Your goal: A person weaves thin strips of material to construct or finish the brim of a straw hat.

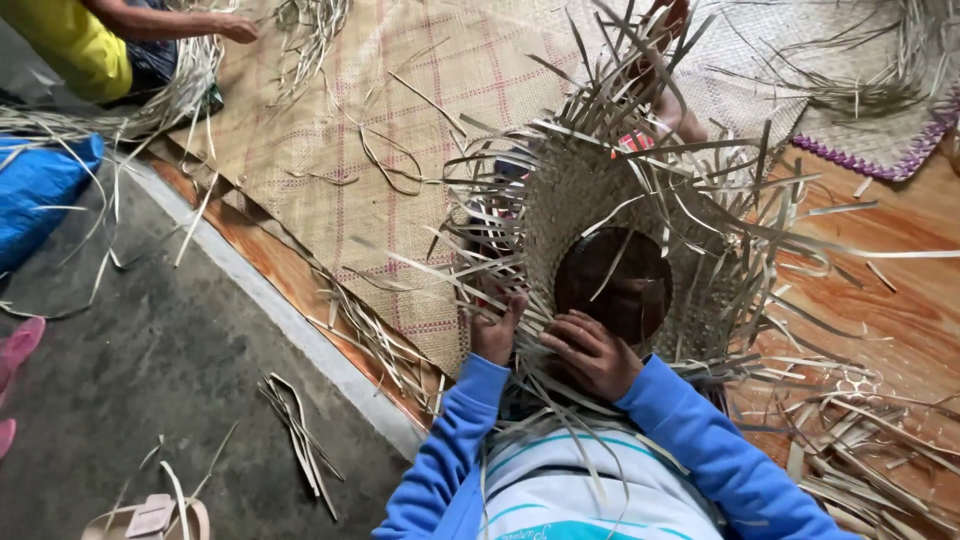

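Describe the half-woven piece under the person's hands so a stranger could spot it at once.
Start at the big checked straw mat on the floor; at its near right edge, before the blue sleeves, sits a round pale woven straw piece. The left hand and right hand touch its rim. Unlike the flat mats, it has a dark central hole and loose radiating strips.

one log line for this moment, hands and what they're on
left hand: gripping loose strips | right hand: on woven piece rim | under: woven mat
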